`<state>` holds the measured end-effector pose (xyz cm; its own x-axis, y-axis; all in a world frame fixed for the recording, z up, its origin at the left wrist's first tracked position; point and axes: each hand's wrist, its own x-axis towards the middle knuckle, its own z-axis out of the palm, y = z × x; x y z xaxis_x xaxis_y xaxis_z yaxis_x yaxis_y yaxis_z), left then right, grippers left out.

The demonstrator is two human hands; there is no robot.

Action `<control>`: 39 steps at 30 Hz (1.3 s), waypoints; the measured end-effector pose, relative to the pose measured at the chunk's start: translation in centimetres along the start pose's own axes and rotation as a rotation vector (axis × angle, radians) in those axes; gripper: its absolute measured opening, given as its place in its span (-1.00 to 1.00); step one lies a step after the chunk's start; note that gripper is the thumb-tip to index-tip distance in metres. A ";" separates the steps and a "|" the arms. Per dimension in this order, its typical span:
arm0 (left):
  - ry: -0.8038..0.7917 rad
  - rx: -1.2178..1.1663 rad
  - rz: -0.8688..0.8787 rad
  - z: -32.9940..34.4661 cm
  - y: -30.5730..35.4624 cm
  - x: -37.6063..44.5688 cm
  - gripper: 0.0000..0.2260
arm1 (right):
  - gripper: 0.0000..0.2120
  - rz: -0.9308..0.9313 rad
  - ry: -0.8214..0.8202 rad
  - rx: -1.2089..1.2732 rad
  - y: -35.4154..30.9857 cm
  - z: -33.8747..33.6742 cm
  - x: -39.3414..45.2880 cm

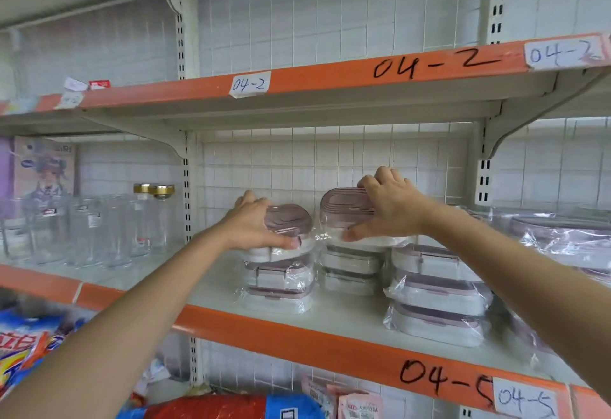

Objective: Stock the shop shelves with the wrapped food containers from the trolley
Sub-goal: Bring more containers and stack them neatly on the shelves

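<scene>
Hands – L, R – gripping wrapped containers atop stacks, contents unclear

The left hand covers the near part of the left container, and its fingertips are out of sight behind the lid. The right hand hides the right half of the right container. Right of that container, the wrapped stack is blurred and cut by the frame's edge, so its count cannot be told. Left of the containers, the glass jars are smeared; their labels are unreadable. Below them, the bags are cut off at the frame's edge, print illegible. The shelf label at the lower right is partly cut.
</scene>
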<state>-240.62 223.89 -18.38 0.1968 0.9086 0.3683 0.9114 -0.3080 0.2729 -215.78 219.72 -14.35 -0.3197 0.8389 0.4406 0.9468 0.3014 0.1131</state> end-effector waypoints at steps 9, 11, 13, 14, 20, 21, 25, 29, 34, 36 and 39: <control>0.236 0.001 0.035 1.4 -1.6 -5.6 0.06 | -0.11 -0.232 0.137 -0.083 -1.4 2.6 -3.3; 0.259 0.029 -0.001 2.2 -1.2 -6.3 0.04 | -0.13 -0.290 0.110 -0.057 -1.7 3.4 -3.3; 0.256 0.088 -0.047 2.4 -0.5 -6.9 0.05 | -0.15 -0.327 0.038 -0.001 -1.7 3.4 -3.1; 0.245 0.112 -0.062 2.2 -0.1 -6.9 0.04 | -0.15 -0.335 0.003 0.031 -1.5 3.3 -2.9; 0.132 0.207 -0.160 1.0 1.5 -7.4 -0.06 | -0.16 -0.382 -0.214 0.172 -0.6 1.7 -2.6; 0.102 0.211 -0.169 0.7 1.5 -7.6 -0.09 | -0.16 -0.371 -0.257 0.195 -0.8 1.4 -2.6; -0.002 0.192 -0.216 -0.9 2.3 -8.7 -0.18 | -0.20 -0.299 -0.320 0.183 -2.0 0.1 -3.2; -0.092 0.071 -0.254 -3.3 3.5 -9.9 -0.19 | -0.23 -0.162 -0.361 0.261 -2.3 -2.1 -4.1; -0.168 0.083 -0.202 -7.6 5.1 -10.6 -0.24 | -0.22 -0.123 -0.435 0.246 -3.3 -5.6 -4.6; -0.188 0.079 -0.174 -9.0 5.4 -10.6 -0.26 | -0.19 -0.079 -0.454 0.250 -3.6 -6.6 -5.2; -0.229 0.062 -0.132 -10.4 6.1 -10.2 -0.23 | -0.15 -0.033 -0.539 0.254 -3.8 -9.1 -5.8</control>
<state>-240.86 209.82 -11.29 0.1447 0.9821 0.1202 0.9538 -0.1708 0.2473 -217.18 209.58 -9.24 -0.3860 0.9189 -0.0813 0.9185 0.3747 -0.1263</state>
